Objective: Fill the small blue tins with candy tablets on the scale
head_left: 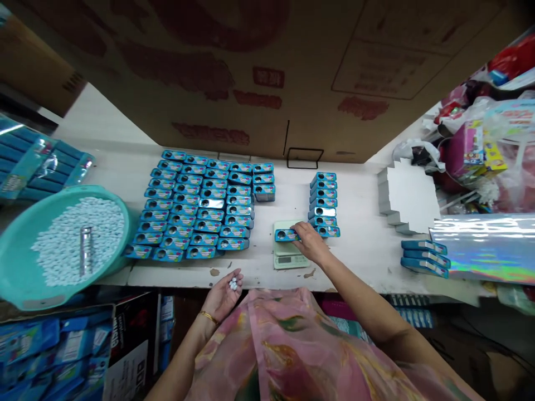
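Note:
My left hand (223,295) is cupped palm up near the table's front edge, with several small pale-blue candies (233,284) resting in it. My right hand (308,240) grips the right end of a blue candy box (285,235) on a pale-green kitchen scale (291,261); whether the box's weight rests on the scale I cannot tell. Left of the scale, rows of the same blue boxes (204,211) stand with dark round openings on top. A shorter column of such boxes (324,195) stands just behind my right hand.
A turquoise basin (119,217) at the left holds many candies and a shiny metal scoop (86,250). A large cardboard carton (251,83) rises behind the boxes. At the right are stacked white cards (412,195), several blue flat packs (425,258) and a shiny silvery sheet (489,245).

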Available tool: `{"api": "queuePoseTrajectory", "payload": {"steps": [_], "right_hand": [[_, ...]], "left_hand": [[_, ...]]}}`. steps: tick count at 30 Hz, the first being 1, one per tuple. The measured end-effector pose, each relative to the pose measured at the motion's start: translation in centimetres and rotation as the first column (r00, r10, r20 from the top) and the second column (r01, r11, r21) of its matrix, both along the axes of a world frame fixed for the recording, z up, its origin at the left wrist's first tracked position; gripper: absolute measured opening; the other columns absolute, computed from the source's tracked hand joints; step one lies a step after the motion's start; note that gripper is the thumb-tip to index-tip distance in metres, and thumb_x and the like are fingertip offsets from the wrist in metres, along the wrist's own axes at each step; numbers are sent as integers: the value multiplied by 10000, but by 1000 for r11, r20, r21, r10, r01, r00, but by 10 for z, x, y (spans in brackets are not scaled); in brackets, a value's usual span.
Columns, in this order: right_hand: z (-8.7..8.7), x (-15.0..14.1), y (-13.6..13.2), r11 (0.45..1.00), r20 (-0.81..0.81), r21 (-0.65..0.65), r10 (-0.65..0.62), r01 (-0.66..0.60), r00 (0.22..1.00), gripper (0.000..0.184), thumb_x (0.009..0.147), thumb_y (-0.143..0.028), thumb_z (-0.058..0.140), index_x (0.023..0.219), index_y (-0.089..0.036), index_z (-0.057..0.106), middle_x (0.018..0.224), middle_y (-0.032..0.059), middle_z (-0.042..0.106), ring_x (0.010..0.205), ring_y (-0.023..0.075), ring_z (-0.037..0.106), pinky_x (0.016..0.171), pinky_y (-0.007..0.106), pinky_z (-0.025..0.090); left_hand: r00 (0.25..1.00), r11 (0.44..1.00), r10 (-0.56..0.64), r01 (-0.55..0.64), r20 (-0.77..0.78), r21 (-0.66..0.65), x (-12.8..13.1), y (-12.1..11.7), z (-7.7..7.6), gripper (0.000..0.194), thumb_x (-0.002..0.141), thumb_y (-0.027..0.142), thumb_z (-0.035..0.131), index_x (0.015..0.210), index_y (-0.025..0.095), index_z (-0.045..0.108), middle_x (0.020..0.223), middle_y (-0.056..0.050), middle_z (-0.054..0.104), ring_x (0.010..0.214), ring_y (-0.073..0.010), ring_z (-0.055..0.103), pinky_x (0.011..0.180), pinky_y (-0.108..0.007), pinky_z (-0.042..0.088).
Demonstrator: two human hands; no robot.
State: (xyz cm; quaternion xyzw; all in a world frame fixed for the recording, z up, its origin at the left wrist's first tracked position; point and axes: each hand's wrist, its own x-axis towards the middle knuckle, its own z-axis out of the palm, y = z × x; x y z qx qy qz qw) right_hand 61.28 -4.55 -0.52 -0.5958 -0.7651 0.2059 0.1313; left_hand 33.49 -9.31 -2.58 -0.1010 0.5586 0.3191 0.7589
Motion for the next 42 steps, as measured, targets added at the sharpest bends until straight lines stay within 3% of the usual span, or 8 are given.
{"api": "queuePoseTrajectory", "payload": {"steps": [6,9,14,20,25,29,35,42], "right_hand": [[-24,-50,91,985,13,77,-153,152,988,361,757,-188,491,1116,-171,464,1035,82,499,913,209,433,789,323,393],[-30,-56,107,979,38,101,-179,175,983,370,798,-138,401,1162,-194,436,1151,70,455,978,200,415,781,307,394],[-7,10,38,932,85,297,-241,206,967,283,833,-186,368,1077,-193,510,1109,67,481,996,193,403,835,329,350],[-7,72,-39,971,340,169,-217,168,915,174,767,-208,500,902,-236,606,1019,59,520,896,213,434,706,317,372],[-35,66,-40,952,313,237,-265,195,912,275,804,-109,370,925,-200,600,1058,67,506,877,180,451,725,294,389],[-35,64,-41,954,225,238,-239,185,945,295,832,-142,333,1029,-203,545,1047,48,516,892,167,455,738,290,393],[-21,68,-40,977,336,177,-175,121,925,178,790,-126,425,816,-173,594,911,82,531,814,196,428,684,326,344],[26,28,-35,985,405,166,-21,-51,914,166,759,-75,417,782,-161,557,912,88,504,827,210,390,683,341,296]], "left_hand": [[996,997,72,-70,-49,28,-12,6,7,156,777,91,393,814,96,545,633,-45,547,492,-69,513,442,-173,442],[996,997,73,-72,-44,27,-12,8,8,151,772,88,405,808,96,551,641,-48,549,498,-71,517,448,-175,445],[997,999,23,-25,-69,-30,-11,7,1,154,760,66,415,811,100,557,626,-39,551,490,-73,522,448,-176,449],[994,995,-90,87,-62,-40,7,12,-3,161,773,66,390,803,93,546,604,-35,555,466,-71,517,419,-172,445],[989,989,-139,141,-44,36,25,14,5,157,772,69,396,804,92,549,623,-42,569,483,-72,525,420,-163,439],[989,988,-146,147,-29,38,28,5,7,165,775,72,391,792,92,554,614,-42,571,474,-73,523,429,-178,447],[992,993,-115,114,-45,-6,25,-5,8,151,764,65,408,763,96,556,592,-37,570,444,-68,510,413,-171,435],[997,998,-62,62,-50,12,14,-6,9,156,771,68,399,766,91,553,591,-38,563,466,-70,522,424,-163,435]]}}
